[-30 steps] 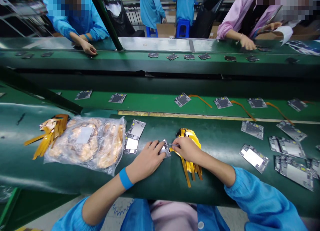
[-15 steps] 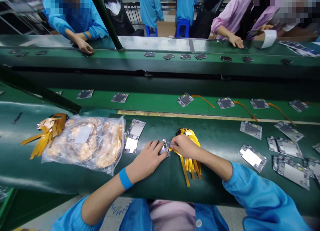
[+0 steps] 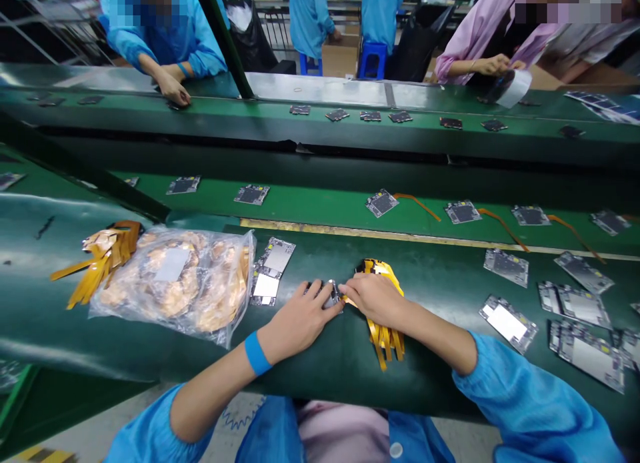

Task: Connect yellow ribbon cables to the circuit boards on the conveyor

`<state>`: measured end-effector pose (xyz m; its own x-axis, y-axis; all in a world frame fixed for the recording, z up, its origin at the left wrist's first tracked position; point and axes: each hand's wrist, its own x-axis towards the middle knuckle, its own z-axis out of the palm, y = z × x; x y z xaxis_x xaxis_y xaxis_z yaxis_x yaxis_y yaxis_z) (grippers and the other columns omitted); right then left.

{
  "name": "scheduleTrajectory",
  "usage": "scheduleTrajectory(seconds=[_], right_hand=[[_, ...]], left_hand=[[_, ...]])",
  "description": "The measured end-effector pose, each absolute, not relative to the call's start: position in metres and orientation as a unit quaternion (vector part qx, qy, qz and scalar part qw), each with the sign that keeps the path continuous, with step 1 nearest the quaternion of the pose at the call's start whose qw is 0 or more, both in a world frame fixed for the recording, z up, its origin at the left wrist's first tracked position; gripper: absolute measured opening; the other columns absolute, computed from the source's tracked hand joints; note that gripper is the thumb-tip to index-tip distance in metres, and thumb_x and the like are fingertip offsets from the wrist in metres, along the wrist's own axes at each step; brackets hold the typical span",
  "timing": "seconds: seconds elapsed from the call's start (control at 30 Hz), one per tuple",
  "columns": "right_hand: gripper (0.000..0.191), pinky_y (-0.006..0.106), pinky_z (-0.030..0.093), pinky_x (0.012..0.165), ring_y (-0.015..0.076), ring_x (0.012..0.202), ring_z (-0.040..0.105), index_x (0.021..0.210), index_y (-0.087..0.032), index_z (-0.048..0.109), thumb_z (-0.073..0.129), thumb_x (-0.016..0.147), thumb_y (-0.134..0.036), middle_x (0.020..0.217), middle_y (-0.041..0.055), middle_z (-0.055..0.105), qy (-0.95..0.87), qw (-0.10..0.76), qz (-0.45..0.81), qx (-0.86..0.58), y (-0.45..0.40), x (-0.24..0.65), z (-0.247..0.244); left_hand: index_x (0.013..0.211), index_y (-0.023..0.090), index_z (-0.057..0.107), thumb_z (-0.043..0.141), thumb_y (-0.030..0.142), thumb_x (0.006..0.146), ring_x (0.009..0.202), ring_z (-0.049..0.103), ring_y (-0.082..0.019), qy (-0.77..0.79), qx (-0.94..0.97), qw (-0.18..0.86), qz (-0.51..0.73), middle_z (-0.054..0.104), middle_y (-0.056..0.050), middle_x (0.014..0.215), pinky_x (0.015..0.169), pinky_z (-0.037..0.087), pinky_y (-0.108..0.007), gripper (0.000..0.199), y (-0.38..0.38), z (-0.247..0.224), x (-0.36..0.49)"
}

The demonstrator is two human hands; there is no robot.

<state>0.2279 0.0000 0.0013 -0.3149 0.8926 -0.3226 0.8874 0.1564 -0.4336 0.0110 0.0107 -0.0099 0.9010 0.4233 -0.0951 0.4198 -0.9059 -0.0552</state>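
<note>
My left hand [image 3: 299,321] presses a small circuit board [image 3: 334,305] against the green work surface, its fingers bent over the board and covering much of it. At the board's right edge, my right hand [image 3: 376,297] is closed in a pinch; what lies between its fingertips is hidden. Beneath and beside that hand is a bundle of orange flex cables [image 3: 384,343], with strips fanning towards me. To the left of my left hand, two circuit boards [image 3: 274,256] with pale metal shields lie against a clear plastic bag [image 3: 173,266] full of coppery flex cables.
More flex cables [image 3: 107,249] lie left of the bag. Several shielded boards [image 3: 590,349] are spread and stacked at the right. Beyond a yellowish edge strip [image 3: 350,234], a green belt [image 3: 310,206] carries boards, some with orange cables. Co-workers sit across the line; a slanted post [image 3: 220,39] rises there.
My right fingertips have come closer to the board, and the thin grey piece seen at them is now hidden. Boards on the near belt have slid slightly right. A pink-sleeved co-worker has raised a hand.
</note>
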Motion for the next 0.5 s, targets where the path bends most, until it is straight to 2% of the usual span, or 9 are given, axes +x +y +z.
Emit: scheduleTrajectory(seconds=[0.07, 0.2, 0.5], right_hand=[[0.041, 0.028, 0.039, 0.074, 0.0199, 0.092, 0.068, 0.096, -0.021, 0.073, 0.037, 0.109, -0.036, 0.102, 0.0074, 0.072, -0.773, 0.003, 0.265, -0.576, -0.0010, 0.2264, 0.0019], [0.025, 0.028, 0.039, 0.073, 0.0199, 0.093, 0.068, 0.106, -0.020, 0.069, 0.046, 0.106, -0.029, 0.105, 0.0064, 0.071, -0.788, -0.001, 0.258, -0.560, 0.0001, 0.2199, -0.0013], [0.017, 0.029, 0.039, 0.070, 0.0216, 0.093, 0.068, 0.101, -0.018, 0.066, 0.050, 0.104, -0.023, 0.104, 0.0084, 0.071, -0.806, -0.045, 0.238, -0.539, -0.0013, 0.2264, -0.0036]], left_hand=[[0.141, 0.024, 0.052, 0.047, 0.021, 0.100, 0.113, 0.052, -0.031, -0.218, -0.974, 0.015, 0.054, 0.057, -0.014, 0.130, 0.093, 0.042, -0.046, 0.042, 0.0105, -0.0103, 0.0110], [0.140, 0.023, 0.053, 0.047, 0.021, 0.100, 0.115, 0.052, -0.032, -0.217, -0.975, 0.015, 0.052, 0.056, -0.015, 0.134, 0.094, 0.042, -0.047, 0.041, 0.0105, -0.0118, 0.0106], [0.144, 0.027, 0.049, 0.047, 0.019, 0.098, 0.120, 0.053, -0.033, -0.218, -0.974, 0.014, 0.061, 0.053, -0.016, 0.140, 0.098, 0.043, -0.048, 0.046, 0.0094, -0.0088, 0.0081]])
